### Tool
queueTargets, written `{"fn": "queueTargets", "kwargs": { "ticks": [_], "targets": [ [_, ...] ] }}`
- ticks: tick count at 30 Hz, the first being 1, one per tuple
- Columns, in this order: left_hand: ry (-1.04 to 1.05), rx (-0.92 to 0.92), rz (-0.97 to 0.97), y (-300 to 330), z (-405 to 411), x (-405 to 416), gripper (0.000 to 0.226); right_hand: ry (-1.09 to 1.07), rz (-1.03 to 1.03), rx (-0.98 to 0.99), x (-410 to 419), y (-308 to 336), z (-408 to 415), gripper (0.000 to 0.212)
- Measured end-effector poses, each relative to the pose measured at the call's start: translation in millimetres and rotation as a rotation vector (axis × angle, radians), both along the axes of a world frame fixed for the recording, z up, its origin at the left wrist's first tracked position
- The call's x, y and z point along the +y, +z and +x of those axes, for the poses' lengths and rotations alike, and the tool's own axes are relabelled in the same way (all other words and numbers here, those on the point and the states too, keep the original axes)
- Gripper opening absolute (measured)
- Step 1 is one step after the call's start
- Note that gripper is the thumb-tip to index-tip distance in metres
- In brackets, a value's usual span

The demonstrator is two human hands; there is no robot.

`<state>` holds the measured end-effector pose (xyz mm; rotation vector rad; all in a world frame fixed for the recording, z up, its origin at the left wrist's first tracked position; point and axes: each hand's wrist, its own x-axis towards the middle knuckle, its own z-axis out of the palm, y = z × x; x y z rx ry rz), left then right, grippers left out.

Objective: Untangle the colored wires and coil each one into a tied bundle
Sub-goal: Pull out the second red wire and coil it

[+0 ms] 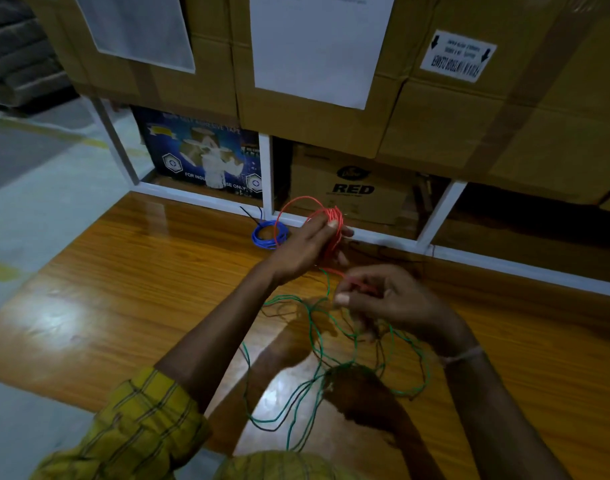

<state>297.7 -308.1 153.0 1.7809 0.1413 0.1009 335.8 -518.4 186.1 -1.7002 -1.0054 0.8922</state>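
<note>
From the head camera, your left hand (pixel 308 245) is clenched around the red wire coil (pixel 333 225), holding it up off the wooden table (pixel 123 271) near the far edge; one loose loop of it arches up and to the left. Keeping the coil gathered in that fist seems meant to stop the turns from springing apart while you finish it. Your right hand (pixel 388 299), nearer to you and just right of the left, pinches the red wire's free tail (pixel 345 277) between thumb and fingers, probably to wrap it around the coil as the tie.

The blue wire bundle (pixel 268 234) lies coiled on the table just left of your left hand, apparently set aside as done. The green wire (pixel 317 344) sprawls in loose loops on the near side, below your hands, mixed with a thin dark wire (pixel 279 419); both still wait to be separated and coiled.
</note>
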Motion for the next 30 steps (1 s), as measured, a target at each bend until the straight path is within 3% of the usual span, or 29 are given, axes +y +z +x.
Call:
{"fn": "queueTargets", "kwargs": {
  "ticks": [3,11,14,18,26,30],
  "targets": [
    [-0.019,0.031,0.279,-9,-4,4,0.044,-0.127,0.135,0.012,-10,25,14,0.011],
    [-0.161,0.053,-0.058,-10,-19,3,0.037,-0.447,0.457,0.317,-11,20,76,0.022],
    [-0.254,0.024,-0.162,-5,-22,-2,0.040,-0.571,0.434,0.272,-1,4,97,0.023],
    [-0.316,-0.026,-0.264,1,-21,-9,0.043,-0.740,0.177,0.138,22,-27,106,0.018],
    [-0.167,-0.173,-0.461,11,-8,-8,0.052,-0.406,-0.049,0.182,44,-86,37,0.027],
    [0.020,-0.169,-0.292,9,0,-5,0.041,-0.298,-0.134,0.087,43,-79,3,0.036]
  ]
}}
